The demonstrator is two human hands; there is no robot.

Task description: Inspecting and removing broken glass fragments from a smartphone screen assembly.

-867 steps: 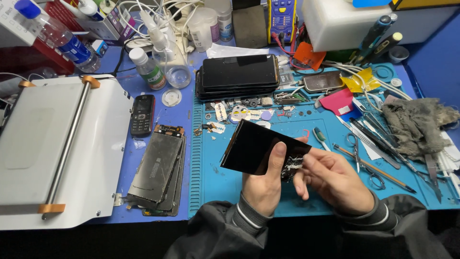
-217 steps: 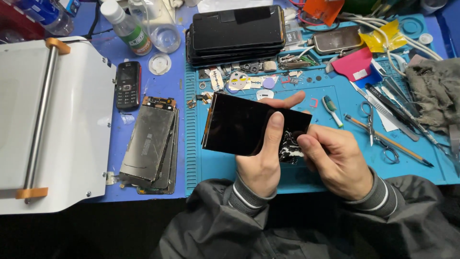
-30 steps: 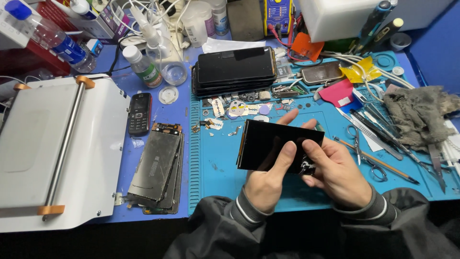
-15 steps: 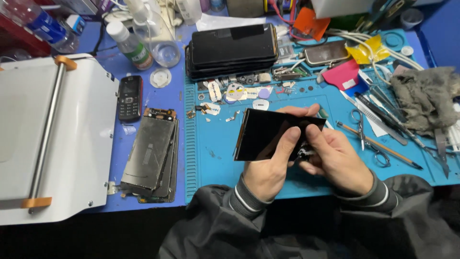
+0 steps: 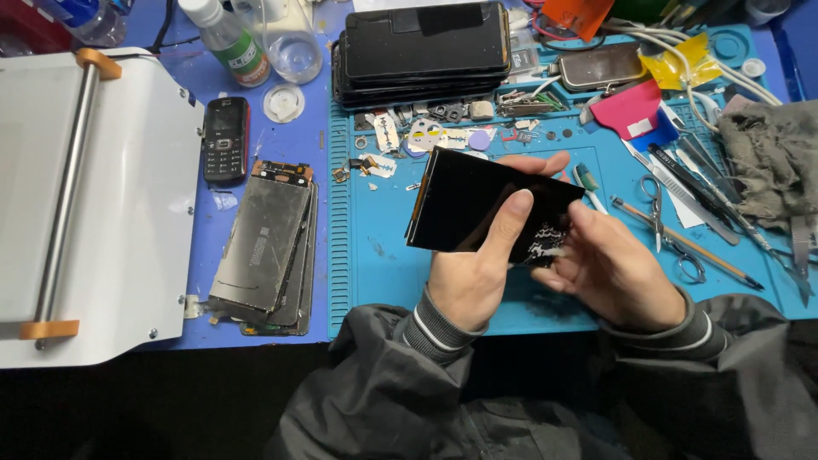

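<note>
Both hands on the black screen panel

Right now I see both forearms in dark jacket sleeves coming up from the bottom edge, meeting over the blue work mat [image 5: 375, 255]. My left hand [image 5: 477, 273] is raised with the wrist bent upward, thumb laid across the front of the black screen panel [image 5: 477, 204] and the other fingers curled behind it, one fingertip showing past the top edge. So that hand is closed around the panel, gripping it front and back. The panel is held tilted above the mat, clear of the surface, its lower right corner cracked into pale shards. My right hand [image 5: 618, 268] sits just beside the left, palm turned inward, fingers partly curled, with fingertips touching that broken corner; I cannot tell whether it pinches a fragment. Near the right hand lie scissors [image 5: 669, 226] and a thin pencil-like tool [image 5: 682, 243]. Farther up the mat is a stack of dark phones [image 5: 422, 51]. Left of the mat lie stripped phone frames [image 5: 264, 243] and a small keypad phone [image 5: 226, 140].
</note>
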